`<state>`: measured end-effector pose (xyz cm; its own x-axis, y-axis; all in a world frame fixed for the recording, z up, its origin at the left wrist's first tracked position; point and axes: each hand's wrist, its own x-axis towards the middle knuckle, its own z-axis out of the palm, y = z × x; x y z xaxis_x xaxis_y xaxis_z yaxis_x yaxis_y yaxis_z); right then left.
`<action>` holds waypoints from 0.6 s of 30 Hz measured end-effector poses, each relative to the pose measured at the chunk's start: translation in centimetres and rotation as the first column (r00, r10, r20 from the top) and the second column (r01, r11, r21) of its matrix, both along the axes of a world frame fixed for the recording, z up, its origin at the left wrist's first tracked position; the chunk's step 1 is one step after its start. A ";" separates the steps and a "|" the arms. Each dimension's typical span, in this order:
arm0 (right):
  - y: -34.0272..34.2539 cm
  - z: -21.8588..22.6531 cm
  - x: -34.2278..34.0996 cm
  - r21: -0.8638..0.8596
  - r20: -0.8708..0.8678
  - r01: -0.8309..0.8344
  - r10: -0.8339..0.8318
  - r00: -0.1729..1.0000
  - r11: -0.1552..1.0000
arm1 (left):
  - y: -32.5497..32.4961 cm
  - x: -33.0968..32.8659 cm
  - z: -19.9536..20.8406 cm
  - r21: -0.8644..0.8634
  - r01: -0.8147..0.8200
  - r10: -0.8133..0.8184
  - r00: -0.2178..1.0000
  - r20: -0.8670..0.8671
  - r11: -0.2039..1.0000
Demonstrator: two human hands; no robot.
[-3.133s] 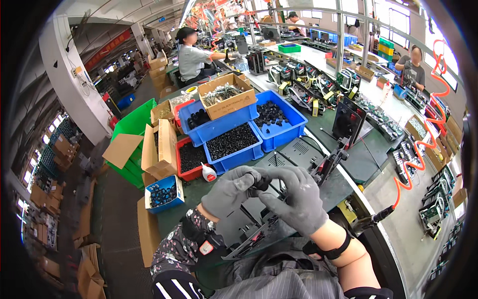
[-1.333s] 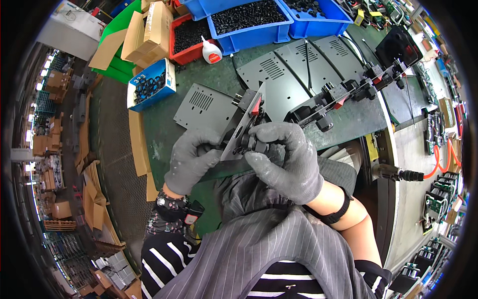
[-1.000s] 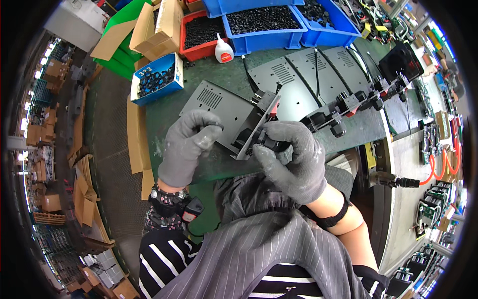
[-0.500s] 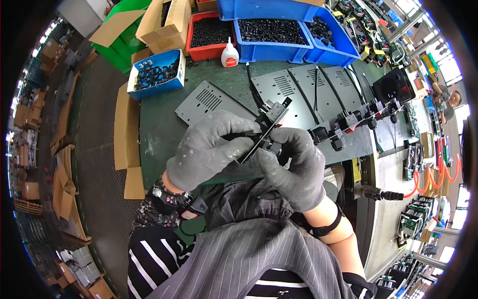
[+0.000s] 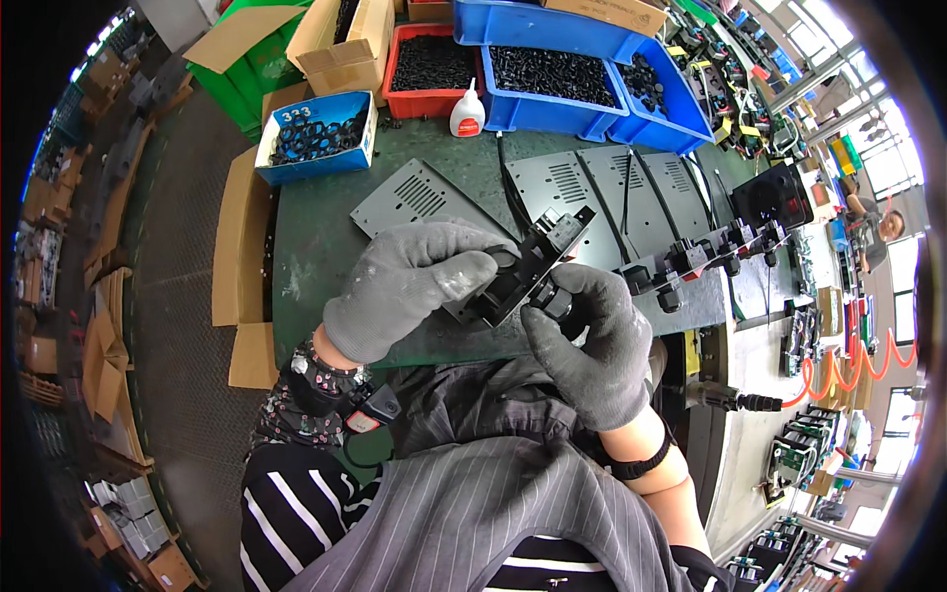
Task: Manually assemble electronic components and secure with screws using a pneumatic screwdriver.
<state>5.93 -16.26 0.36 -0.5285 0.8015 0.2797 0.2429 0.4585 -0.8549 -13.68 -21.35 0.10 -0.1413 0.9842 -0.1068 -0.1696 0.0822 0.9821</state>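
Observation:
Both hands wear grey gloves and meet over the near part of the bench. My left hand (image 5: 400, 286) is closed, thumb and fingers pinching a black ring (image 5: 504, 259) at the back side of a dark metal end plate (image 5: 538, 264). That end plate carries a switch or socket block and stands tilted, joined to a grey perforated panel (image 5: 419, 197). On its near side my right hand (image 5: 597, 340) grips a black round fitting (image 5: 552, 300), like a cable gland, between thumb and fingers. The fingers partly hide both small parts.
More grey panels (image 5: 577, 192) with black fittings lie to the right. Behind stand a blue-white box of black rings (image 5: 316, 166), a red bin (image 5: 424, 106), blue bins (image 5: 552, 113) and a white bottle (image 5: 468, 113). An air screwdriver (image 5: 735, 399) hangs at right, a person (image 5: 873, 232) beyond.
The end plate has turned, showing more of its back side and the black ring. My left fingers have shifted slightly; my right hand still grips the fitting. The whole view has shifted a little.

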 end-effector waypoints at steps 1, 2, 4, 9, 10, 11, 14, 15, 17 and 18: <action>0.0 0.2 0.0 0.001 0.002 -0.001 0.001 1.000 1.000 | 0.1 -0.1 -0.2 0.023 0.024 -0.024 1.000 -0.004 0.999; 0.1 0.5 -0.1 0.046 0.027 0.003 -0.004 1.000 0.999 | 0.2 -0.2 -0.3 0.047 0.048 -0.047 0.999 -0.008 0.998; 0.1 0.5 0.0 0.091 0.057 0.013 -0.018 0.998 0.996 | 0.3 0.0 -0.5 0.094 0.055 -0.051 0.998 -0.047 0.994; -0.2 0.7 -0.1 0.137 0.080 0.044 -0.055 0.995 0.990 | 0.7 0.3 -0.5 0.148 0.137 -0.100 0.966 -0.237 0.979; -0.3 0.9 -0.1 0.138 0.081 0.045 -0.056 0.995 0.989 | 0.9 0.0 -0.8 0.245 0.201 -0.099 0.922 -0.373 0.949; -0.4 1.2 -0.1 0.174 0.121 0.040 -0.062 0.991 0.984 | 1.0 -0.2 -1.2 0.328 0.275 -0.080 0.861 -0.502 0.904; -0.4 1.5 -0.2 0.247 0.173 0.026 -0.070 0.982 0.969 | 0.9 -0.1 -2.5 0.349 0.238 -0.136 0.946 -0.293 0.906; -0.4 1.6 -0.2 0.283 0.187 0.016 -0.071 0.980 0.959 | 0.9 -0.1 -2.7 0.349 0.240 -0.137 0.946 -0.294 0.906; -0.4 1.8 -0.4 0.266 0.205 0.001 -0.057 0.977 0.964 | 1.0 0.0 -2.9 0.433 0.219 -0.007 0.898 -0.441 0.874; -0.4 2.0 -0.2 0.252 0.228 -0.005 -0.054 0.972 0.968 | 1.3 0.0 -2.8 0.436 0.231 -0.019 0.898 -0.439 0.870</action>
<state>5.71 -16.64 2.32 -0.5834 0.7354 0.3447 0.4338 0.6410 -0.6332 -13.63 -20.03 -2.66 0.0606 0.9115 0.4069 0.2337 -0.4092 0.8820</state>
